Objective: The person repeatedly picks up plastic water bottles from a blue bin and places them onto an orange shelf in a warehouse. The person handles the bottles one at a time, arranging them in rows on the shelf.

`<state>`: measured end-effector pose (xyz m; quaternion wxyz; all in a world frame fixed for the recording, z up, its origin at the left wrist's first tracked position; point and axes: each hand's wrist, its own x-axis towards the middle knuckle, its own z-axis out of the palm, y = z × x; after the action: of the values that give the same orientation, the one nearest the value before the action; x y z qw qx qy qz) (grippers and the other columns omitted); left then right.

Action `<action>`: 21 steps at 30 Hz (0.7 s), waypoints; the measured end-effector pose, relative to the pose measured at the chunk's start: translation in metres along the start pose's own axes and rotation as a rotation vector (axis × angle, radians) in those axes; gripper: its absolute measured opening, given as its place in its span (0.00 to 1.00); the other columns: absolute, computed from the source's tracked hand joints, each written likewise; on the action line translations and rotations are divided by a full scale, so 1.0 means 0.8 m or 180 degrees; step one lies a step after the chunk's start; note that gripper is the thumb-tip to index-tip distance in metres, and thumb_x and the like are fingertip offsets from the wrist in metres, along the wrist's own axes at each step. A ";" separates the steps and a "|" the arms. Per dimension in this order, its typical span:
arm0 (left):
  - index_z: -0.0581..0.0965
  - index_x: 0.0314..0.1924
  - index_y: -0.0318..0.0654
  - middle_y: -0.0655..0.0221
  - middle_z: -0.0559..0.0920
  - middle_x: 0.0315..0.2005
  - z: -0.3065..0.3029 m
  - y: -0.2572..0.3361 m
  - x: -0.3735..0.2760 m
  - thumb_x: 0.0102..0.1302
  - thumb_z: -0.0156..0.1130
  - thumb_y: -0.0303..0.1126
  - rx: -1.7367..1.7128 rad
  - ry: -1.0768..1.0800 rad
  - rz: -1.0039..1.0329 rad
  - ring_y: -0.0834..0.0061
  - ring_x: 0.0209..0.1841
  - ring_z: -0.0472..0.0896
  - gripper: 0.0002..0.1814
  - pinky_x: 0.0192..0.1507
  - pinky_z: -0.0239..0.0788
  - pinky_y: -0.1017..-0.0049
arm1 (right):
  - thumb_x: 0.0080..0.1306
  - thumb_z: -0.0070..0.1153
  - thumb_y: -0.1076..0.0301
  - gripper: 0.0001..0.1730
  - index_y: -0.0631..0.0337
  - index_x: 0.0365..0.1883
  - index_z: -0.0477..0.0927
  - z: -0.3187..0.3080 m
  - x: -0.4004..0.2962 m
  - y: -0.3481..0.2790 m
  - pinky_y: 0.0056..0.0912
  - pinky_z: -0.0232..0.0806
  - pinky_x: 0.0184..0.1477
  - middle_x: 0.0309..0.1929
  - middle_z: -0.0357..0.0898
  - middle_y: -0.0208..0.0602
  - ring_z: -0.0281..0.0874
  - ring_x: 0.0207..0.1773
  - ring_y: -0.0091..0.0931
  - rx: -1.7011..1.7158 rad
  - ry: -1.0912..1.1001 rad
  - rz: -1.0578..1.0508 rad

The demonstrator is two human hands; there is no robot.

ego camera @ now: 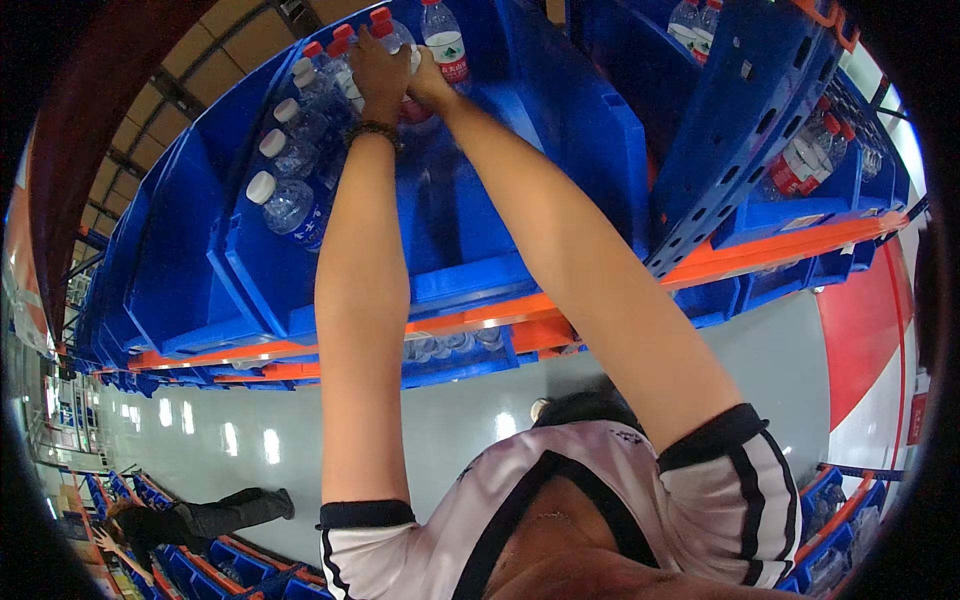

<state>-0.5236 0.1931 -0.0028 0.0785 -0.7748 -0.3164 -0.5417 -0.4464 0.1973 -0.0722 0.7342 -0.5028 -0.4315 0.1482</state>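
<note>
Both my arms reach into a blue plastic bin [480, 281] on the rack. My left hand [381, 73], with a beaded bracelet at the wrist, grips a red-capped plastic water bottle [392, 31] from its left side. From the right, my right hand [430, 79] holds the same bottle; the fingers hide much of its body. Just right of my hands stands another red-capped bottle [447, 46] with a white and red label. Along the bin's left wall runs a row of bottles, white-capped ones [285, 206] in front and red-capped ones [313, 51] farther back.
A blue perforated rack upright [739, 142] rises right of the bin, above an orange beam [787, 247]. More red-capped bottles [814, 157] sit in a bin beyond it. Bins line a lower shelf [457, 360]. Another person [187, 521] reaches towards a rack across the grey floor [225, 420].
</note>
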 end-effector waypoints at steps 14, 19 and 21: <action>0.73 0.48 0.32 0.47 0.78 0.43 -0.052 0.032 0.003 0.55 0.62 0.48 -0.0180 -0.1151 0.0577 0.51 0.48 0.76 0.29 0.49 0.68 0.61 | 0.41 0.69 0.54 0.35 0.67 0.43 0.71 -0.053 -0.049 -0.067 0.41 0.67 0.50 0.46 0.75 0.55 0.75 0.49 0.41 -0.1141 0.0212 -0.0015; 0.72 0.55 0.47 0.55 0.77 0.49 -0.164 0.091 0.004 0.58 0.56 0.51 0.0751 -0.1201 0.0204 0.57 0.53 0.74 0.27 0.53 0.65 0.59 | 0.62 0.49 0.63 0.15 0.68 0.38 0.70 -0.024 -0.101 -0.169 0.46 0.68 0.39 0.37 0.78 0.55 0.78 0.39 0.41 -0.0667 0.0079 -0.0274; 0.73 0.56 0.48 0.55 0.77 0.50 -0.222 0.166 -0.010 0.58 0.55 0.54 0.0838 -0.1185 -0.0194 0.56 0.53 0.75 0.29 0.52 0.66 0.61 | 0.61 0.51 0.62 0.18 0.68 0.43 0.70 -0.057 -0.123 -0.210 0.48 0.68 0.46 0.42 0.76 0.57 0.76 0.46 0.45 -0.0286 -0.0351 -0.0190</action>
<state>-0.5893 0.0026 0.0907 0.1027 -0.8346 -0.4166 -0.3455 -0.5044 0.0299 0.0201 0.6900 -0.5133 -0.4923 0.1342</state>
